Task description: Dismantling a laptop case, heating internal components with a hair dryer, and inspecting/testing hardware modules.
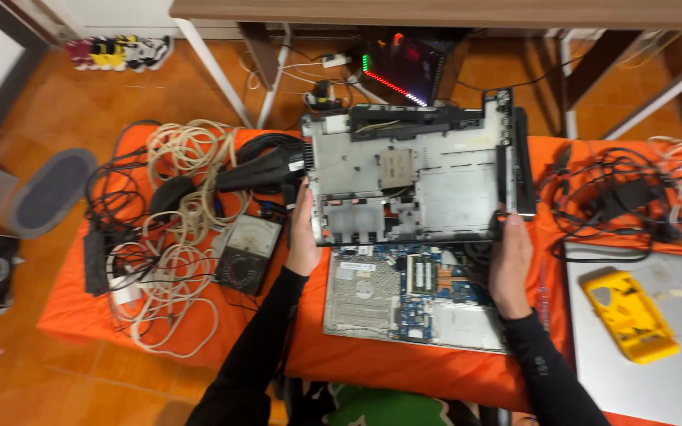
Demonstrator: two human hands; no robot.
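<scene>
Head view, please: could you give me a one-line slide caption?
Both hands, left hand and right hand, lift a laptop's bottom cover off its exposed circuit board on an orange cloth.

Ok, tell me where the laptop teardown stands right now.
Done: the grey plastic bottom cover is off the laptop, so the blue circuit board and the silver drive lie exposed. In hand: the left hand and right hand hold that cover by its two side edges, raised above the open base. Left: board, drive and memory modules all sit in place on the orange cloth.
</scene>
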